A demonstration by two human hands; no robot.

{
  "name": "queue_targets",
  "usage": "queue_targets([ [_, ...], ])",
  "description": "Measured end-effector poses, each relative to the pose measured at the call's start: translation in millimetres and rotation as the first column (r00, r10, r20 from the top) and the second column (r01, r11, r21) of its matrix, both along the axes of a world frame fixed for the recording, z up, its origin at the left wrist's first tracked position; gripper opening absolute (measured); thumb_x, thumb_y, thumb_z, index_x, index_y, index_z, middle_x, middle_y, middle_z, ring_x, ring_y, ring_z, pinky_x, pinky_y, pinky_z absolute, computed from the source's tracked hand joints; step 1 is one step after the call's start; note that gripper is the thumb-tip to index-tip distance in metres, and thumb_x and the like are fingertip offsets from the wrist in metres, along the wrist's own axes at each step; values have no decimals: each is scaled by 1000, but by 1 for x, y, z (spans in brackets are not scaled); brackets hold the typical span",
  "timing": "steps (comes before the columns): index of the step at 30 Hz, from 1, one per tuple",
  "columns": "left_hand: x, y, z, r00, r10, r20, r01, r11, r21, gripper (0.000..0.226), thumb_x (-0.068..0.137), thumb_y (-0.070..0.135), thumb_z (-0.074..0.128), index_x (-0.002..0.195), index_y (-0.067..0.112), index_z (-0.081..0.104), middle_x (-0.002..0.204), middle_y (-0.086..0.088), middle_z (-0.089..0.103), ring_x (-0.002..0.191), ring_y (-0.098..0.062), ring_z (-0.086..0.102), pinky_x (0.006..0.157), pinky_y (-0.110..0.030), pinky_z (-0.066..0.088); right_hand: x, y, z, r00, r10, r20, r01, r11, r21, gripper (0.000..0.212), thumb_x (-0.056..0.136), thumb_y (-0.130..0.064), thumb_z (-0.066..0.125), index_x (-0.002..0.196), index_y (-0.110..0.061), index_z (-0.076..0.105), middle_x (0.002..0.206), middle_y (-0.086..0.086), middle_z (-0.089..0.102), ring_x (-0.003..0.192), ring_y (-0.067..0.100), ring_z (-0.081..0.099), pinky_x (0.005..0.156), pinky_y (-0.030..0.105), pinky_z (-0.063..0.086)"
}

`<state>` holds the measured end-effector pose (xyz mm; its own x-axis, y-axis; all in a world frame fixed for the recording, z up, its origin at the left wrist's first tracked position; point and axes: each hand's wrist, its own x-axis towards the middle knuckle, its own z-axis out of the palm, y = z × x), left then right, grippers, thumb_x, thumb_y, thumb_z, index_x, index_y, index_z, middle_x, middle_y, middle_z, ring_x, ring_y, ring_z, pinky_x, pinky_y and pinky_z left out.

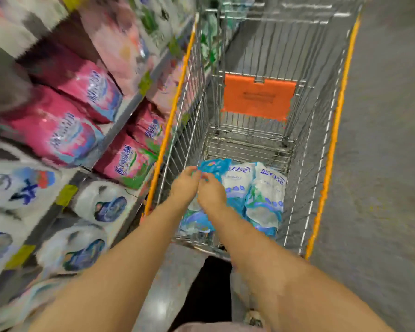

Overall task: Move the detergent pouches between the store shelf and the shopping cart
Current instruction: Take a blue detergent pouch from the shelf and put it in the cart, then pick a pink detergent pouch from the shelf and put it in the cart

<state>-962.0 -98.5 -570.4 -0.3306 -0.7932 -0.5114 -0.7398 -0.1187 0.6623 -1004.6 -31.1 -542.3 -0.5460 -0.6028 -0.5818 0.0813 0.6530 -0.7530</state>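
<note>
Cart: silver wire shopping cart with orange rim (333,140), left side against store shelf (115,130) | Hands: left hand (186,185) and right hand (211,195) together at cart's near-left corner; both grip blue top of blue-and-white detergent pouch (213,165) | Two like pouches (266,195) lie flat beside it, toward cart's right side | Shelf: pink pouches (65,137) stacked

A grey floor (381,144) runs along the right, shiny in the near part. The store shelf (127,109) stands left.
</note>
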Motion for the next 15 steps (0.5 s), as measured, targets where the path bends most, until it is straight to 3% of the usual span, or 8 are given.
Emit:
queue_targets([
  [4,42,33,94,968,107,-228,-151,971,-187,26,93,16,50,109,1,64,114,-20,64,110,-30,58,93,-32,42,35,20,76,987,-2,-162,-36,972,-231,29,96,-17,43,118,-12,61,121,14,63,112,29,56,85,31,40],
  [8,102,37,194,894,153,-421,-298,904,-305,17,90,21,54,78,18,66,95,-20,69,86,-31,65,81,-42,51,77,13,169,955,14,-295,-153,877,-455,26,95,-18,44,109,-11,64,112,11,66,106,28,59,85,32,43],
  [10,140,35,241,832,197,-518,-415,841,-346,17,91,20,54,77,21,63,81,-11,69,77,-26,66,66,-31,50,111,4,218,938,39,-345,-233,809,-540,26,96,-22,43,105,-12,65,107,11,67,100,28,60,82,34,46],
  [12,181,32,284,777,191,-600,-496,772,-398,12,92,19,55,85,16,64,68,3,63,57,-4,61,51,-17,45,148,-5,261,921,91,-380,-322,727,-606,27,96,-25,42,103,-14,65,102,7,67,94,24,59,75,31,43],
  [15,250,24,339,733,135,-667,-564,670,-483,16,92,19,55,77,20,60,64,7,60,47,6,53,49,-12,43,211,-23,313,871,143,-470,-455,598,-660,25,96,-25,43,96,-13,65,98,6,67,92,21,58,76,32,42],
])
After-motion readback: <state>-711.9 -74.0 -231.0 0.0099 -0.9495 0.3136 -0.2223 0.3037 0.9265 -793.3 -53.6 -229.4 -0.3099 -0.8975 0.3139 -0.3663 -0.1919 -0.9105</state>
